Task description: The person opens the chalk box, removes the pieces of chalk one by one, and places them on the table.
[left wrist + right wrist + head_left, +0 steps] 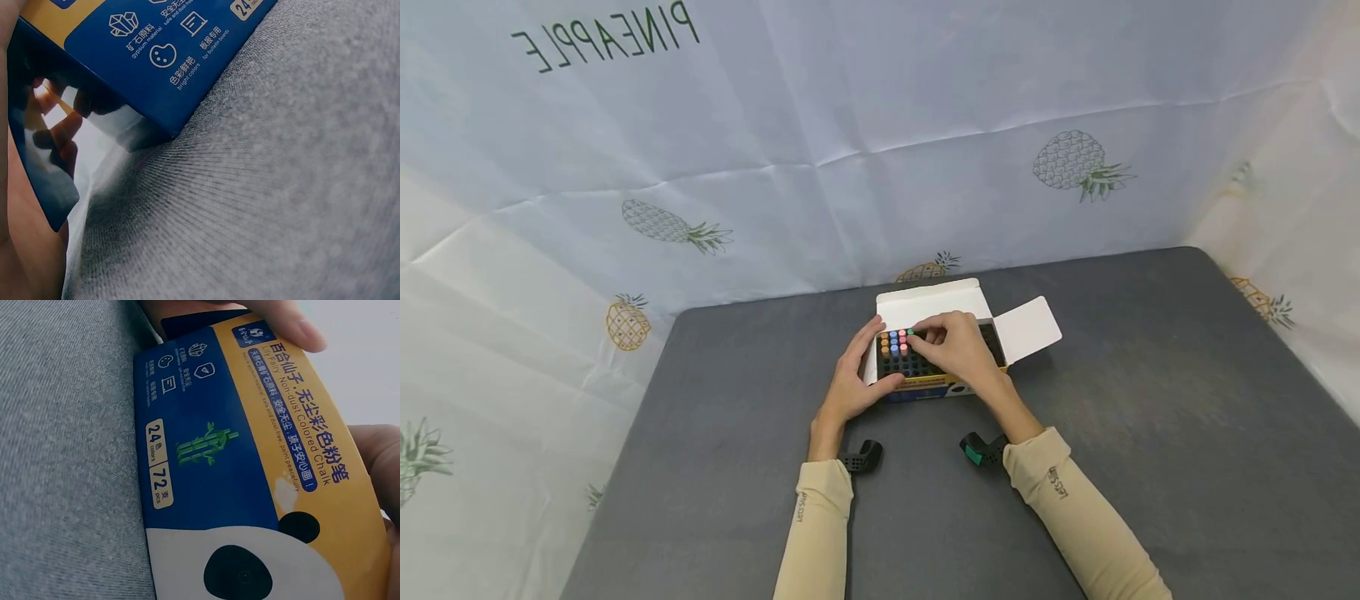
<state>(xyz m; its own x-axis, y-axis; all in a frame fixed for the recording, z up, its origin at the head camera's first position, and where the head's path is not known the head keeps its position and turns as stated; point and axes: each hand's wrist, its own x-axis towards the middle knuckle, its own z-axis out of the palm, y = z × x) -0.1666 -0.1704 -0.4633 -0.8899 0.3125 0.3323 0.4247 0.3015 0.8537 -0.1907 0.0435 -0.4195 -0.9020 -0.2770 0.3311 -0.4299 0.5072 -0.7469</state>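
1. Table with grey cloth carries the open chalk box, which sits near its far edge.
2. Chalk box is light thin cardboard, so it probably dents; the left hand curls around its left end.
3. Chalk sticks are likely brittle; the right hand pinches 1 green stick by its top.

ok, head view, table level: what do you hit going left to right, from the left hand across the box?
left hand holding the box's left side → sticks of chalk standing in the box's left part → right hand pinching at the chalk → open side flap of the chalk box.
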